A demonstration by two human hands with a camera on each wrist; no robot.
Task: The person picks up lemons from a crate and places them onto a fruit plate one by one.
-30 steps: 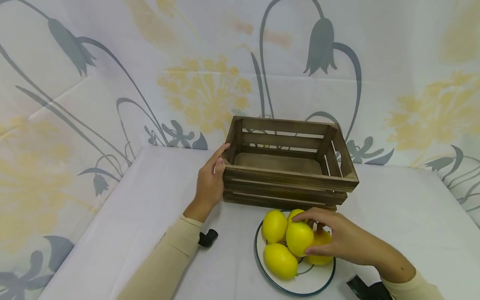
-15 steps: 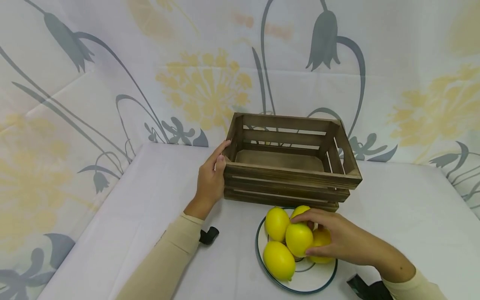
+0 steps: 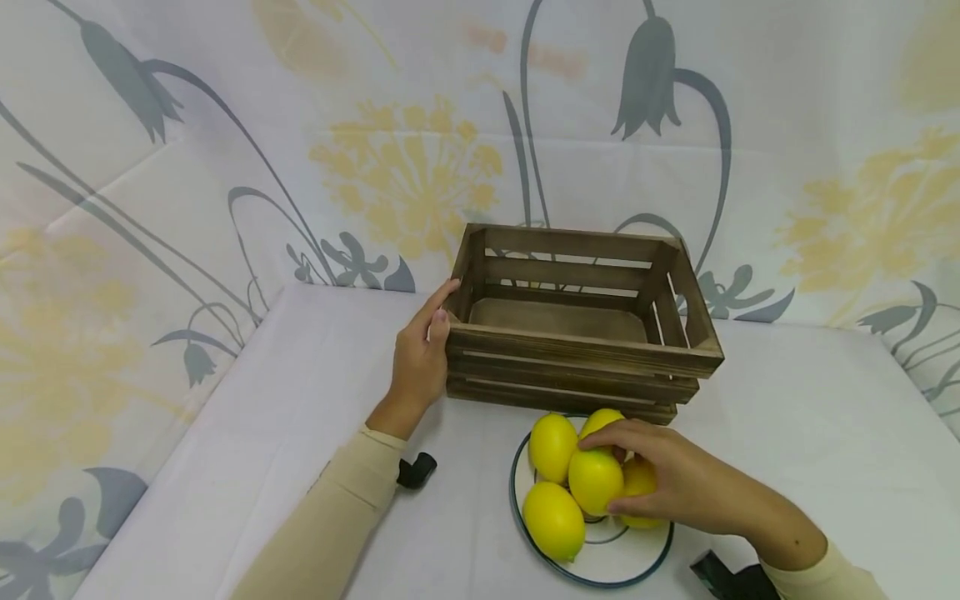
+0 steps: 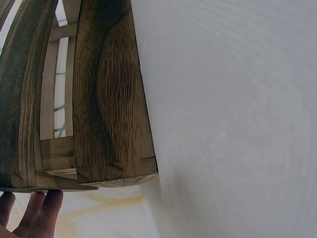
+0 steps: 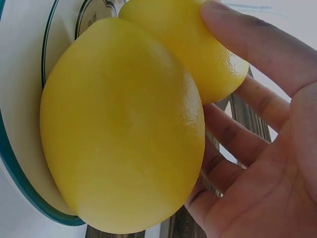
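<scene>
The left hand (image 3: 418,362) rests against the left end of the wooden crate (image 3: 581,321), fingers straight along the corner post and curled round nothing — a bracing contact that would keep the crate from sliding on the counter (image 3: 300,433). In the left wrist view the fingertips (image 4: 47,208) show just under the crate's end board (image 4: 111,99).

The right hand (image 3: 675,479) curls over the top lemon (image 3: 595,481) of the pile, thumb on the near side and fingers over the far side; the right wrist view shows that lemon (image 5: 124,129) against the palm (image 5: 277,188), with a second lemon (image 5: 190,47) touching it under the thumb. The lemon sits on its neighbours on the plate (image 3: 637,567), not lifted clear.

The plate stands just in front of the crate's near wall — a short path from fruit to box. The crate's interior is bare, its open top facing up.

A black clip (image 3: 416,471) lies on the counter beside the left sleeve (image 3: 330,525).
</scene>
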